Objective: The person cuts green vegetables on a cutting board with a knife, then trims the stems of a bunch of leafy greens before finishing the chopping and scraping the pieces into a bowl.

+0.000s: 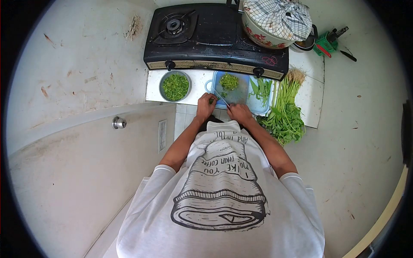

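Note:
My right hand [239, 112] is closed round the handle of a knife [223, 100], its blade slanting up and left over a blue cutting board [241, 86]. At the board's left edge, my left hand [206, 105] has its fingers curled on a small bunch of green stems [211, 100], close by the blade. A pile of chopped greens [229, 81] lies on the upper left of the board. Loose leaves [261, 90] rest in a pale section on its right side. Left of the board stands a grey bowl [161, 91] filled with finely chopped greens [175, 87].
A black two-burner stove [215, 30] stands behind the board, with a cloth-covered flowered pot [262, 38] at its right. A heap of long-stemmed leafy greens [284, 116] lies right of the board. Beyond are a green basket [325, 44] and knives. A door knob [119, 123] is at left.

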Available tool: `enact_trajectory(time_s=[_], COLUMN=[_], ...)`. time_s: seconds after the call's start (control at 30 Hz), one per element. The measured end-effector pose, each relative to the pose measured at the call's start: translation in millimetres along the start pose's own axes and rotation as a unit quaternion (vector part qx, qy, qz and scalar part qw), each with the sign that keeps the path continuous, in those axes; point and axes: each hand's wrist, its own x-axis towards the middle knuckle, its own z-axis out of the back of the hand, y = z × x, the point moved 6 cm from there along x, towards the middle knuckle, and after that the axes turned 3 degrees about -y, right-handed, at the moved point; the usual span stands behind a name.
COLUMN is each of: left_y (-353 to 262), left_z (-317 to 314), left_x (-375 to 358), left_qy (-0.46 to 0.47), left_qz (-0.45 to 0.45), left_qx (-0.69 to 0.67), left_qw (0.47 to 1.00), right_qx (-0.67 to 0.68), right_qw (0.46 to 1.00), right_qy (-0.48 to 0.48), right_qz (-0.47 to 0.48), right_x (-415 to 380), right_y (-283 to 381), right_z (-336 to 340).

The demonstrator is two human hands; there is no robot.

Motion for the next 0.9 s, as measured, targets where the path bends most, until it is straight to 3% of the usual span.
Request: enact_trajectory(time_s=[0.33, 0.53, 0.73, 0.8, 0.9], left_y=[-5, 1, -3, -8, -10], left_z=[0, -3, -3, -1, -1], left_x=[4, 9, 5, 2, -1], left_qy=[0.038, -0.019, -0.010, -0.045, -0.055], left_qz=[-0.043, -0.030, -0.009, -0.027, -0.035], left_qx=[0.061, -0.027, 0.059, 0.062, 0.045], left_qw=[0.996, 0.999, 0.998, 0.997, 0.997], right_qx=[0.018, 0.021, 0.010, 0.011, 0.014], right_qw=[1.000, 1.000, 1.000, 1.000, 0.998], right_qy=[-0.012, -0.016, 0.004, 0.006, -0.047], right_qz=[0.003, 0.004, 0.010, 0.011, 0.035], right_x=[-3, -4, -3, -3, -4], right_y=[-13, -15, -15, -15, -16], right_z=[-12, -12, -12, -13, -13])
